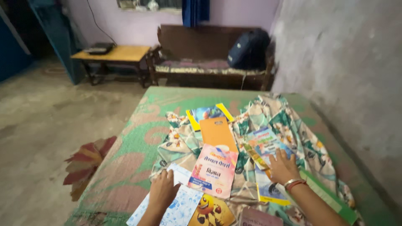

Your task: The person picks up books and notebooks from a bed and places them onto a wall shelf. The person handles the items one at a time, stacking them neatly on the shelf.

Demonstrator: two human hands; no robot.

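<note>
hands flat, unclenched: left hand (162,190) on blue booklet (178,207), right hand (282,167) on books (268,188).

One head-worn view looks down and forward over the near bed (138,138), toward the far wall bench (209,50).

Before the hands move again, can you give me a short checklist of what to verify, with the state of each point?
1. Left hand lies flat on the light blue patterned booklet: ok.
2. Right hand rests on the colourful booklets at the right: ok.
3. Pink booklet between the hands is free, no hand on it: ok.
4. Orange booklet lies flat, overlapping the yellow-edged one: ok.
5. Floral cloth under the booklets is smooth: not ok, it is wrinkled.
6. Either hand grips something: cannot tell, fingers look spread and pressing only.
</note>
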